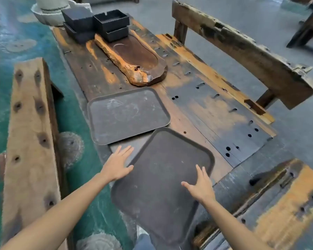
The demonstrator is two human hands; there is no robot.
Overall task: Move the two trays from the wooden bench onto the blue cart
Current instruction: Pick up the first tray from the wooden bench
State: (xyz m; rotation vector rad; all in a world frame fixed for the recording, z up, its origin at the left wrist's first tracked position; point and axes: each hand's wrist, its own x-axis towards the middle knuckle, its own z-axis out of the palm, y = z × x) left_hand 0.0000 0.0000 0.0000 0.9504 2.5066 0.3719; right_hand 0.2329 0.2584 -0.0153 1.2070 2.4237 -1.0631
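Two dark trays sit on the wooden bench (197, 98), the far tray (126, 114) lying flat and the near tray (163, 177) overhanging the edge. Both hands are open, left hand (117, 166) beside its rim and right hand (201, 184) over it (no grip yet). Looks like the first pickup; next they'd need to grab both sides, and no blue cart is in view.

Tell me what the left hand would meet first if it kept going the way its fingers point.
Probably the near rim of the far tray. The left hand, open beside the near tray, points up and slightly right across a bare strip of bench; its height above the surface is unclear.
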